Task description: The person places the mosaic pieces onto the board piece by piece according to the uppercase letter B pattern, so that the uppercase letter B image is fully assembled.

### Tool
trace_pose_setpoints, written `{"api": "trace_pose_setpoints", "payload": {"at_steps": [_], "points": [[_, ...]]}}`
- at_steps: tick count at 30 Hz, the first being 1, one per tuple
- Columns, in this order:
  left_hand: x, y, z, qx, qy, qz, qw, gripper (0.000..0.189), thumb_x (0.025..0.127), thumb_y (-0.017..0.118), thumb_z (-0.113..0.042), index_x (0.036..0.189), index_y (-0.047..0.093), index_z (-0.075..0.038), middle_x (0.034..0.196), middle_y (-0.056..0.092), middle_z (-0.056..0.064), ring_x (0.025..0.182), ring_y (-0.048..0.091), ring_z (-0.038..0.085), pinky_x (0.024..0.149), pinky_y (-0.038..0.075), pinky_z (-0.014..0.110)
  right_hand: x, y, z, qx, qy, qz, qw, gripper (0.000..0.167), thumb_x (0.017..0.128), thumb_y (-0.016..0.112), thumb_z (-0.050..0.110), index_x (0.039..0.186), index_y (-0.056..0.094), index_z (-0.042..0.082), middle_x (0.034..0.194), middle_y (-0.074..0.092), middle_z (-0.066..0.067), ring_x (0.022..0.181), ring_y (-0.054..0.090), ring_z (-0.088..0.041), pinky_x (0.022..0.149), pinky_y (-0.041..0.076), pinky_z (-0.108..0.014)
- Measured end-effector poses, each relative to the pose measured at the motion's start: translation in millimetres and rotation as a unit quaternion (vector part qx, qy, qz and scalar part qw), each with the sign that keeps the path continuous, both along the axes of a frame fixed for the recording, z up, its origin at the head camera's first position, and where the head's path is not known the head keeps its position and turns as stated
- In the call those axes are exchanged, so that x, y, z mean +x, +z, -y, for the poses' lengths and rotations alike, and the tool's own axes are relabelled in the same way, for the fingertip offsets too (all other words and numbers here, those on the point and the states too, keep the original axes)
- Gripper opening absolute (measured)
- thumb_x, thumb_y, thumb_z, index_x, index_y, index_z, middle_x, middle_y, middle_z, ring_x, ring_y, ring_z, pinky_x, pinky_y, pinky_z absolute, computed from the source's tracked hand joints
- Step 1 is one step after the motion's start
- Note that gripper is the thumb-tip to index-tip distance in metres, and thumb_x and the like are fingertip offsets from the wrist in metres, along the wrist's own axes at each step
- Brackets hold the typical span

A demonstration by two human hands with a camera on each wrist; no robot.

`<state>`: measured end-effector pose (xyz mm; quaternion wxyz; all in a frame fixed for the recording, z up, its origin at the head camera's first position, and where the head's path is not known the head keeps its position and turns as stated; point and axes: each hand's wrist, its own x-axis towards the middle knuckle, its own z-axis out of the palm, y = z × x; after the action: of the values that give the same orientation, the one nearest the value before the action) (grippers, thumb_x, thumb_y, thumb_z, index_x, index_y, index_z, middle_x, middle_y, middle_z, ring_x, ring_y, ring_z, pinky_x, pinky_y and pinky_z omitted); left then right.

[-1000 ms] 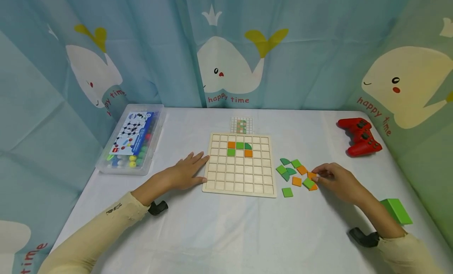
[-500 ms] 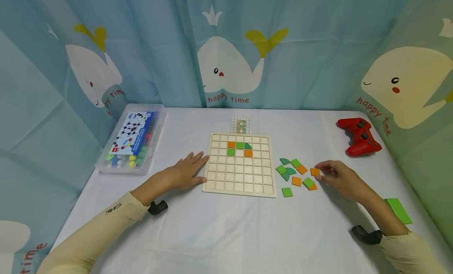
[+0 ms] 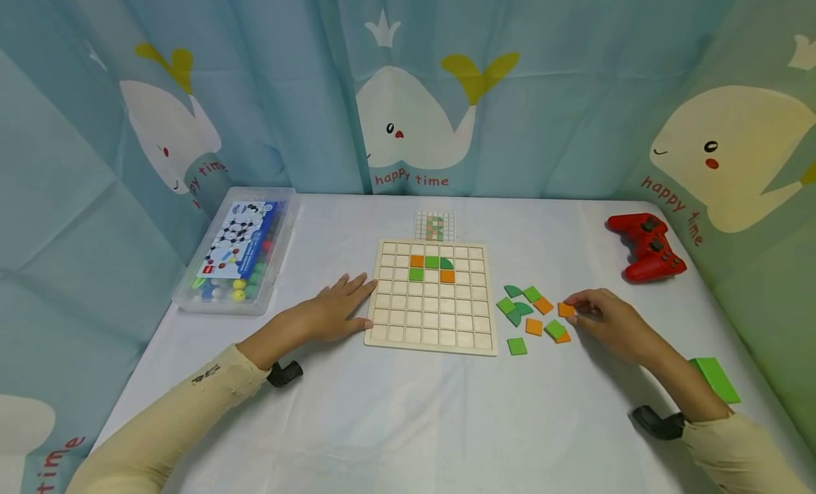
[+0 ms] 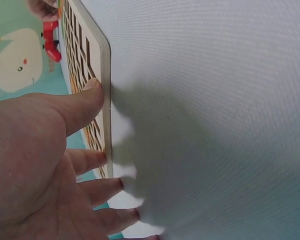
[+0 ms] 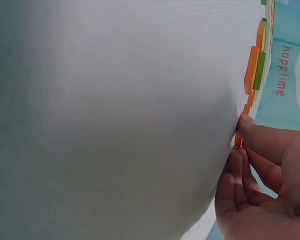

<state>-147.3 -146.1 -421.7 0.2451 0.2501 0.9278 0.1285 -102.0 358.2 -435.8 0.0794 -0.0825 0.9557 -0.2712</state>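
Observation:
My left hand (image 3: pixel 336 311) lies with fingers extended at the left edge of a wooden grid board (image 3: pixel 430 341); in the left wrist view its thumb (image 4: pixel 87 102) rests on the board's rim. Several orange and green pieces sit in the board's upper cells. To the right of the board, my right hand (image 3: pixel 612 324) pinches an orange square tile (image 3: pixel 565 310) between thumb and fingers, close over the table. Beside it are loose pieces: a green square (image 3: pixel 555 329) overlapping an orange one, another orange square (image 3: pixel 534 327), and dark green quarter-circles (image 3: pixel 513 291).
A small pattern card (image 3: pixel 435 226) lies behind the board. A clear plastic case (image 3: pixel 255 302) of coloured balls stands at the left. At the right are a red game controller (image 3: pixel 647 247) and a green block (image 3: pixel 717 379). Whale-print curtains (image 3: pixel 306 90) border the table.
My right hand has drawn the orange tile a little right, away from the pile, then barely shifted back left. The left hand and board have stayed put.

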Motion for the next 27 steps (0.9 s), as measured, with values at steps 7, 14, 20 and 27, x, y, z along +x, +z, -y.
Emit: {"api": "trace_pose_setpoints", "payload": {"at_steps": [7,14,20,27], "points": [[0.6,-0.2,-1.0,-0.002,0.003,-0.002,1.0000,0.083,0.108,0.058,-0.048,0.172,0.015,-0.017,0.177,0.011,0.014,0.162,0.009,0.044,0.126,0.019,0.067,-12.4,12.2,15,-0.006,-0.003,-0.013,0.9999,0.035,0.101,0.069,0.005,0.132,0.061,-0.010,0.125,0.062,-0.030,0.114,0.059,-0.045,0.101,0.051,-0.064],[-0.3,-2.8,-0.3,-0.005,0.001,-0.003,1.0000,0.083,0.108,0.057,-0.049,0.172,0.014,-0.018,0.178,0.010,0.012,0.162,0.008,0.043,0.127,0.018,0.066,-29.5,31.0,77,-0.041,0.025,0.011,0.9988,0.035,0.105,0.066,0.009,0.135,0.061,-0.006,0.132,0.059,-0.027,0.122,0.060,-0.046,0.102,0.053,-0.061],[-1.8,-4.4,0.4,0.001,0.004,0.004,1.0000,0.083,0.108,0.057,-0.050,0.172,0.013,-0.019,0.178,0.008,0.013,0.162,0.006,0.043,0.127,0.016,0.066,-46.6,23.0,142,-0.064,0.105,0.002,0.9924,0.027,0.103,0.067,0.005,0.129,0.067,-0.003,0.124,0.064,-0.018,0.114,0.063,-0.034,0.099,0.055,-0.050],[-1.3,-3.3,1.3,0.007,0.006,0.007,0.9999,0.083,0.108,0.056,-0.049,0.172,0.012,-0.019,0.178,0.007,0.013,0.162,0.005,0.044,0.127,0.015,0.067,-62.7,12.5,199,-0.060,0.160,-0.018,0.9851,0.022,0.101,0.070,0.004,0.122,0.070,-0.003,0.119,0.065,-0.016,0.108,0.064,-0.029,0.094,0.058,-0.043]]}}
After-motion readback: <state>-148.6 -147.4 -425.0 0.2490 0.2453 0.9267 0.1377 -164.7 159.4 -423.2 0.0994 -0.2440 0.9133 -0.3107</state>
